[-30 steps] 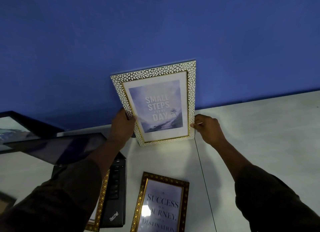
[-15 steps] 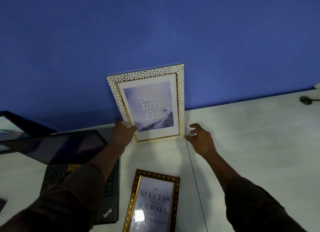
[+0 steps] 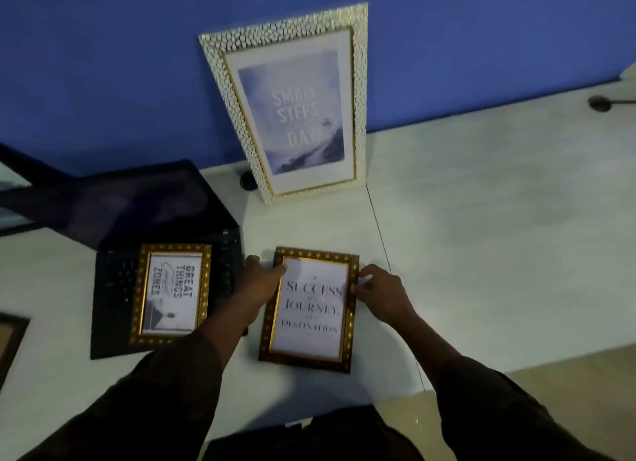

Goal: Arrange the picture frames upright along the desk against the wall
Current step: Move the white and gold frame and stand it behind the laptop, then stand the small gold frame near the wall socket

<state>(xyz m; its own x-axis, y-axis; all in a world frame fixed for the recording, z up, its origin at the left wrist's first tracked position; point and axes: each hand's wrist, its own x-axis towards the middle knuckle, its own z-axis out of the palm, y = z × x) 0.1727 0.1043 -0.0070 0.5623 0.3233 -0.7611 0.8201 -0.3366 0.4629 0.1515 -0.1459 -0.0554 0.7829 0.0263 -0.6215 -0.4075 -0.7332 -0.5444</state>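
Note:
A white pebbled frame [image 3: 292,109] reading "Small Steps" stands upright, leaning on the blue wall, with no hand on it. In front of it a gold-brown "Success" frame [image 3: 309,323] lies flat on the pale desk [image 3: 481,254]. My left hand [image 3: 260,283] grips its upper left edge, thumb on the corner. My right hand [image 3: 382,293] grips its upper right edge. A second gold frame [image 3: 172,293] reading "Great Things" lies flat on the laptop keyboard to the left.
An open black laptop [image 3: 113,216] sits left of centre. A black frame [image 3: 13,175] leans on the wall at far left, and another frame's corner [image 3: 10,336] shows at the left edge. A dark cable grommet [image 3: 600,102] is at the far right. The desk's front edge runs at lower right.
Both hands have let go of the white frame, which stays leaning on the wall, and have come down to the flat "Success" frame. The view has tilted downward.

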